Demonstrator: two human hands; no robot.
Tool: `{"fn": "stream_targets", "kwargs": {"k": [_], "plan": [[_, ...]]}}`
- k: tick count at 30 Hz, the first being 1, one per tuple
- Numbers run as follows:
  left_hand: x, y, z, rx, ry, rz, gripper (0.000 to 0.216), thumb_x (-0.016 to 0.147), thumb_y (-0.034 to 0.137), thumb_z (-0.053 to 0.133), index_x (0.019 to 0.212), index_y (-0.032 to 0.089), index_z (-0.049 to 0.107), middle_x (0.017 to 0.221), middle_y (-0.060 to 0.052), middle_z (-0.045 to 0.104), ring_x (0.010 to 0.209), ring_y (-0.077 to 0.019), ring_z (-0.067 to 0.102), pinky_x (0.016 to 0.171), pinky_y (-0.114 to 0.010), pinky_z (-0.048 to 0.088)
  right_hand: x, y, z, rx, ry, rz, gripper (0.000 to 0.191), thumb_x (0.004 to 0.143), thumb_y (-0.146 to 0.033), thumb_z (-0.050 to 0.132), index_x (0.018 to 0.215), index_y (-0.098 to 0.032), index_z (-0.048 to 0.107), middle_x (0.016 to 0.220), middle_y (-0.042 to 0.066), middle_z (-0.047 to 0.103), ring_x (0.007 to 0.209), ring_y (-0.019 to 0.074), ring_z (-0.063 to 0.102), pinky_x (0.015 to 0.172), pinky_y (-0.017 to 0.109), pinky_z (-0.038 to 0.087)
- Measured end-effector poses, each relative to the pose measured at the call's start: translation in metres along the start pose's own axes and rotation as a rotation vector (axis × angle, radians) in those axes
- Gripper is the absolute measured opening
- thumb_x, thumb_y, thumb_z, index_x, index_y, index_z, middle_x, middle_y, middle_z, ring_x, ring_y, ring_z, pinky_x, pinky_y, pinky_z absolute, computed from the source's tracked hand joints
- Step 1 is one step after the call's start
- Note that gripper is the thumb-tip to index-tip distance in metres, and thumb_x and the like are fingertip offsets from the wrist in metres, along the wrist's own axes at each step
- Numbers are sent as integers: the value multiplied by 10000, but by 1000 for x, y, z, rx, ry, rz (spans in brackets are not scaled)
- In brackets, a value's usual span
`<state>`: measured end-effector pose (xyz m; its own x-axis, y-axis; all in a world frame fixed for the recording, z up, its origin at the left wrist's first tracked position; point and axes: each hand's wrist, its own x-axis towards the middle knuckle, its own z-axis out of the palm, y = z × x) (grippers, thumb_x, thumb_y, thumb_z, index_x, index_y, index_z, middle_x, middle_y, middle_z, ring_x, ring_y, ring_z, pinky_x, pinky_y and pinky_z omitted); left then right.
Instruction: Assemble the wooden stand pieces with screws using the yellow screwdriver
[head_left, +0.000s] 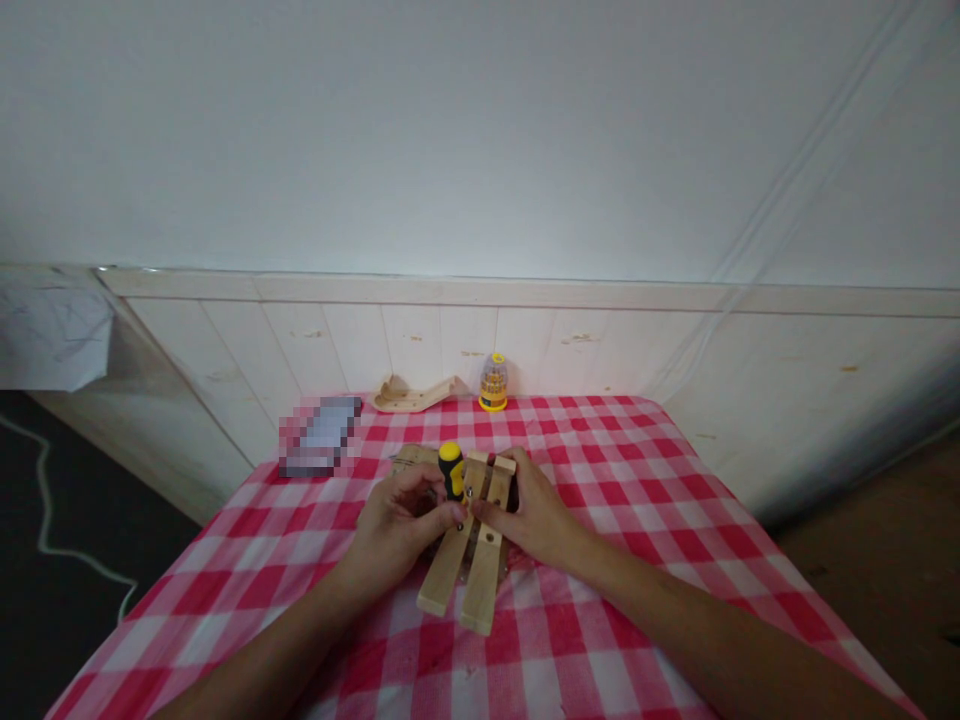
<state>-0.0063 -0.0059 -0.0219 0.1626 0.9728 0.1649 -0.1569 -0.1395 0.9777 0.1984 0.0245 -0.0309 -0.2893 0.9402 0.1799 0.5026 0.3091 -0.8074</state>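
A pale wooden piece with two long legs (480, 590) and several screw holes tilts over the table in front of me. My right hand (534, 512) is closed on its right side, the thumb lying across the front. A short screwdriver (451, 468) with a black and yellow handle stands up at the piece's left side. My left hand (405, 510) is closed about the lower part of this handle, its thumb tip against the wood. The screwdriver's shaft and tip are hidden. A small metal fitting (470, 492) shows on the wood near my right thumb.
On the red and white checked tablecloth (600, 440), a curved wooden part (412, 398) and a yellow-based clear case of bits (493, 385) stand by the wall. A blurred phone-like slab (322, 437) lies at the left. A brownish flat item (411, 457) shows behind my left hand.
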Motion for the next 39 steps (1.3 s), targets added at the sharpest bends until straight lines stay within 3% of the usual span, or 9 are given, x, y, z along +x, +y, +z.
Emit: {"fn": "stream_targets", "kwargs": {"k": [14, 34, 39], "plan": [[3, 3, 0, 42, 15, 24, 386, 714, 471, 888, 739, 169, 649, 780, -18, 670, 740, -166, 645, 693, -269, 515, 1, 1, 3, 73, -2, 68, 549, 699, -337, 885, 1053, -246, 475, 1041, 37, 657, 959, 243, 653, 746, 337, 510], [4, -1, -2, -42, 81, 29, 382, 670, 449, 929, 784, 168, 698, 752, -5, 655, 710, -149, 637, 680, -263, 514, 0, 0, 1, 119, -26, 79, 522, 708, -331, 876, 1048, -245, 489, 1037, 37, 678, 978, 257, 663, 755, 348, 516], [5, -1, -3, -77, 69, 36, 343, 670, 367, 939, 831, 180, 700, 779, 1, 643, 752, -160, 647, 718, -278, 534, 1, -1, 0, 115, -26, 67, 508, 703, -333, 874, 1041, -238, 506, 1032, 40, 668, 969, 255, 655, 744, 345, 517]]}}
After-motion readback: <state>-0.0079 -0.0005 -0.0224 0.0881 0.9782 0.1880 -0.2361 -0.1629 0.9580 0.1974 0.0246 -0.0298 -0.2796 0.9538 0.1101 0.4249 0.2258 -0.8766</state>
